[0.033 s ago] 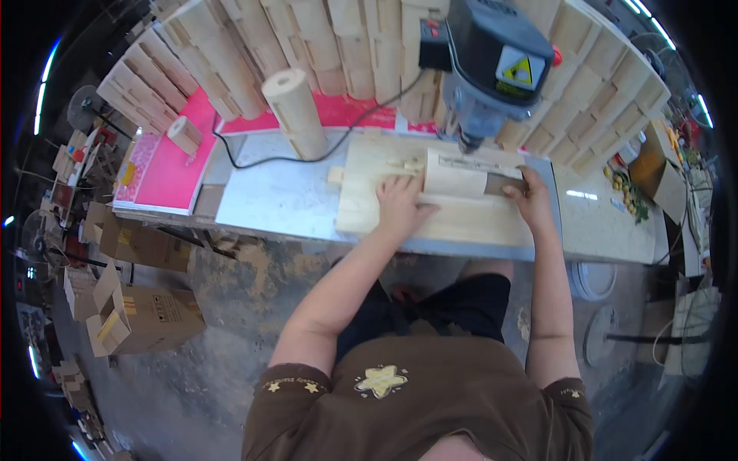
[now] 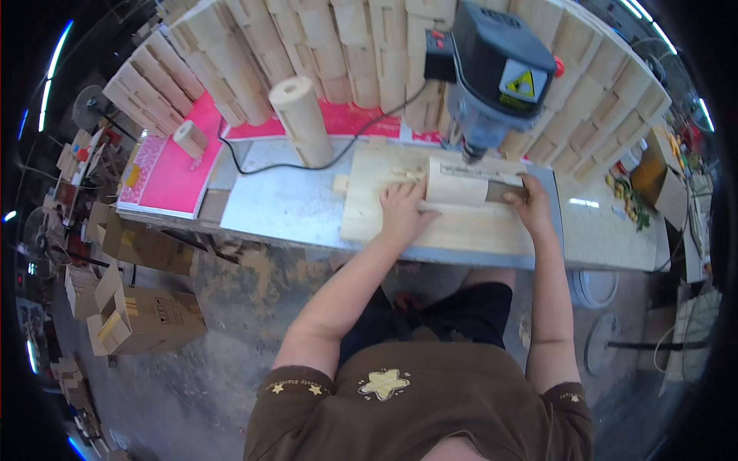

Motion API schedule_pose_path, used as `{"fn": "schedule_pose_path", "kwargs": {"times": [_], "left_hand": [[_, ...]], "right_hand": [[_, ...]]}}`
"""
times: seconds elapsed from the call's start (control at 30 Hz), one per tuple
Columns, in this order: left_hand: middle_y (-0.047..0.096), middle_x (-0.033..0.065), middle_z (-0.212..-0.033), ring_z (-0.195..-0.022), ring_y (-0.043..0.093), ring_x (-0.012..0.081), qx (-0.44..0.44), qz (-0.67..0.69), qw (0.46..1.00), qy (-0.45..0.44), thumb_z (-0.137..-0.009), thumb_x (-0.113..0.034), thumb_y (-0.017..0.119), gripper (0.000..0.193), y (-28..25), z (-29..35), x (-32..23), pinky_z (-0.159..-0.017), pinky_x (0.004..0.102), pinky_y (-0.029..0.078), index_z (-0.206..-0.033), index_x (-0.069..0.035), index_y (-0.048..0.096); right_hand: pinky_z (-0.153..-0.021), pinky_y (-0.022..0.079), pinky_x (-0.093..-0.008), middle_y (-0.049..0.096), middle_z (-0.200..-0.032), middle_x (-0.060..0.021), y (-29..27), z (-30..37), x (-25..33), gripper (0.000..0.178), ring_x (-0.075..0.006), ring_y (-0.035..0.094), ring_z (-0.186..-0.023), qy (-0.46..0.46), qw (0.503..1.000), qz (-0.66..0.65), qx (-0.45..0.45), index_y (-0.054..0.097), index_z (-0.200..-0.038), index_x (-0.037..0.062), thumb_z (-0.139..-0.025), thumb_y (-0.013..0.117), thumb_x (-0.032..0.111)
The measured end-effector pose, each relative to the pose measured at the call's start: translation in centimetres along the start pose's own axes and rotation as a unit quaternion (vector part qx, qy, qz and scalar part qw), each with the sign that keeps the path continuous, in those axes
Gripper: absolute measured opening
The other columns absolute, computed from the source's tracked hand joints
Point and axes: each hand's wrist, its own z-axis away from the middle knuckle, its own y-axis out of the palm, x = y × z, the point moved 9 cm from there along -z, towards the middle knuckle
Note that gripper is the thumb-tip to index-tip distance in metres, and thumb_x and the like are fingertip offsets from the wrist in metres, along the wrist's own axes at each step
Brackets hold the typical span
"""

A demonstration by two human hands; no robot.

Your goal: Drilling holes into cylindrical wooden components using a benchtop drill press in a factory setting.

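Where the wooden cylinder [image 2: 457, 190] lies sideways, centre right, your left hand [image 2: 403, 212] splays at its left end, your right hand [image 2: 533, 206] gripping its right.

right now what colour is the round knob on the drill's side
The round knob on the drill is red; the head view shows it best.

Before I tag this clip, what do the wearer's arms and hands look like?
Left hand and right hand are ungloved, wrists bare. The brown T-shirt has short sleeves: left sleeve with two yellow stars and small lettering, right sleeve with a smaller star.
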Motion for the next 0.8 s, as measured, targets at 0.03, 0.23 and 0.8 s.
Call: {"fn": "schedule_pose_path", "kwargs": {"times": [0.03,0.23,0.8], "left_hand": [[0.056,0.0049,-0.093,-0.095,0.046,0.0252,0.006,-0.006,1.000,-0.010,-0.054,-0.029,0.077,0.070,0.3,0.2,0.8,-0.083,0.0394,0.029,-0.118,-0.012,0.054],[0.055,0.0017,-0.085,-0.087,0.049,0.0230,0.039,0.009,0.999,-0.010,-0.059,-0.028,0.076,0.056,-0.9,0.4,2.3,-0.078,0.0369,0.033,-0.110,-0.013,0.058],[0.053,0.0052,-0.082,-0.082,0.052,0.0246,0.085,0.027,0.996,-0.004,-0.062,-0.027,0.074,0.058,0.2,-0.1,2.5,-0.073,0.0375,0.034,-0.116,-0.016,0.056]], "right_hand": [[-0.073,0.045,-0.0367,0.057,-0.093,-0.0152,0.2,-0.3,0.5,0.046,-0.0326,0.056,-0.084,-0.013,1.000,-0.006,-0.007,0.055,-0.105,0.0033,-0.065,0.074,0.014],[-0.074,0.045,-0.0348,0.056,-0.095,-0.0139,1.1,0.4,2.4,0.044,-0.0311,0.056,-0.085,0.030,0.997,-0.066,0.026,0.055,-0.107,0.0027,-0.068,0.072,0.013],[-0.067,0.044,-0.0254,0.061,-0.081,-0.0093,-10.6,-18.1,11.1,0.044,-0.0172,0.056,-0.073,-0.010,0.991,-0.112,-0.075,0.059,-0.107,0.0054,-0.091,0.042,0.044]]}}
